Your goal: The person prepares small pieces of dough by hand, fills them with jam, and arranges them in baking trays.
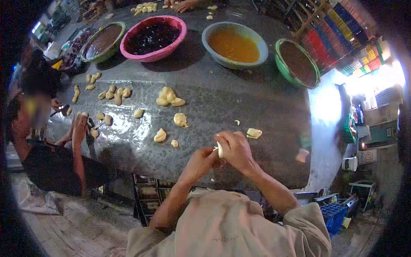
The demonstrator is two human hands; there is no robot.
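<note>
A small pale piece of dough (220,150) is pinched between my two hands, close above the table's near side. My left hand (203,161) is closed at its lower left, fingers against it. My right hand (236,150) curls over from the right, covering part of the dough. Just beyond the right hand lies a flattened dough piece (254,133). Left of my hands are a torn-edged dough lump (181,120), another lump (160,135) and a tiny bit (174,143). A small pile of dough balls (168,95) sits farther back.
Across the dark table (274,111) stand a pink basin (183,36) of dark filling, a grey-blue basin (206,43) of orange filling, and green-rimmed basins (284,68) of brown filling. At left a co-worker (64,167) handles dough; another person's hands (184,6) are at the far edge.
</note>
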